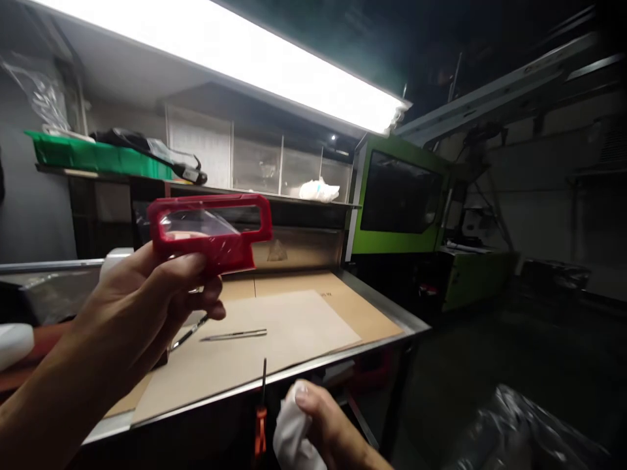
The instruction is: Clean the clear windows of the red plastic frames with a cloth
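Since the left hand has its fingers closed on the lower edge of the red plastic frame, held up above the tabletop, it looks light, stiff and probably scratch-prone on its clear window, while the right hand grips a white cloth.

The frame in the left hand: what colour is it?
Red frame, clear window; left hand; head view.

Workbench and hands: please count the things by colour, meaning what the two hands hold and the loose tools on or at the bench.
Red: 1, the plastic frame held in the left hand
White: 1, the cloth in the right hand
Silver: 2, the metal tools on the cardboard sheet
Orange: 1, the screwdriver at the bench edge
Total: 5
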Available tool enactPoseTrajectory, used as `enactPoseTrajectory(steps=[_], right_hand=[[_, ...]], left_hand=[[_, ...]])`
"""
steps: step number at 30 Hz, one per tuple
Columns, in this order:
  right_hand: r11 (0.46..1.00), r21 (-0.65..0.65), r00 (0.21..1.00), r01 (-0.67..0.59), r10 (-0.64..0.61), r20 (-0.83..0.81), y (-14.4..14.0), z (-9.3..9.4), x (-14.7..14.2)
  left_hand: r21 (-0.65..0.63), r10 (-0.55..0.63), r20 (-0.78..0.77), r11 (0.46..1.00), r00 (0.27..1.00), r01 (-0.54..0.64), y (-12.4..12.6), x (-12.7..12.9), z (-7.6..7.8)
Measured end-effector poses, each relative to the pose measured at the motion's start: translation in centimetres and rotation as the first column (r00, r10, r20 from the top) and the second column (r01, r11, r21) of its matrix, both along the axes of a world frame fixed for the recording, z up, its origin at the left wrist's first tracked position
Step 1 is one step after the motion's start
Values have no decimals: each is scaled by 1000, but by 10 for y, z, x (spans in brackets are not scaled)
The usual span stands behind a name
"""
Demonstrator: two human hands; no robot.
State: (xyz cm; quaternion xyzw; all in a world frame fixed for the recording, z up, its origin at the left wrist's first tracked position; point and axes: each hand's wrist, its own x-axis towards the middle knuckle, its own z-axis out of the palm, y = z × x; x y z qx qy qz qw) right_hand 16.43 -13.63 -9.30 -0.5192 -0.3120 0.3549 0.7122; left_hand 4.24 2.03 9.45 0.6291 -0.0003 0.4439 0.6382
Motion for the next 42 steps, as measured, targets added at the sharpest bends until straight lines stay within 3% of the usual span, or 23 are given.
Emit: enactPoseTrajectory(steps=[2, 5, 8, 11, 16, 19, 22, 25, 27, 31, 36, 38, 40, 42], right_hand=[[996, 71, 991, -50, 58, -120, 5, 9, -1], [989, 8, 983, -151, 151, -108, 8, 16, 0], [977, -86, 981, -195, 193, -25, 10, 11, 3], [976, -97, 980, -197, 195, -27, 13, 1, 2], [976, -71, 976, -207, 202, -79, 14, -6, -5], [972, -131, 978, -194, 202, 48, 14, -6, -7], [974, -187, 941, -129, 179, 288, 14, -5, -8], [988, -133, 870, -74, 129, 476, 16, -4, -10], [993, -91, 871, -74, 109, 480, 17, -3, -12], [991, -87, 971, -97, 114, 209, 23, -8, -16], [968, -162, 979, -194, 202, 32, 27, -23, -12], [953, -228, 954, -198, 241, 178, 24, -27, -9], [957, -254, 871, -140, 241, 429, 17, -28, -8], [967, -230, 794, -112, 227, 565, 10, -29, -8]], left_hand=[[-112, 13, -77, 993, 997, -21, 9, -3, -26], [-179, 48, -141, 981, 989, -73, 21, -8, -53], [-177, 87, -164, 977, 983, -116, 30, -12, -65], [-183, 138, -164, 969, 977, -167, 32, -18, -70], [-335, 90, -238, 927, 967, -168, 23, -34, -87], [-405, 71, -266, 897, 961, -179, 19, -43, -107], [-452, 73, -291, 868, 954, -204, 19, -48, -123], [-499, 86, -314, 832, 945, -242, 18, -51, -130], [-526, 89, -324, 811, 942, -257, 17, -52, -130], [-549, 77, -336, 794, 939, -261, 14, -53, -130], [-566, 53, -336, 787, 940, -246, 13, -55, -137], [-558, 37, -348, 795, 937, -238, 14, -57, -141], [-553, 25, -362, 799, 932, -236, 15, -60, -144], [-547, 19, -373, 803, 928, -236, 16, -63, -147]])
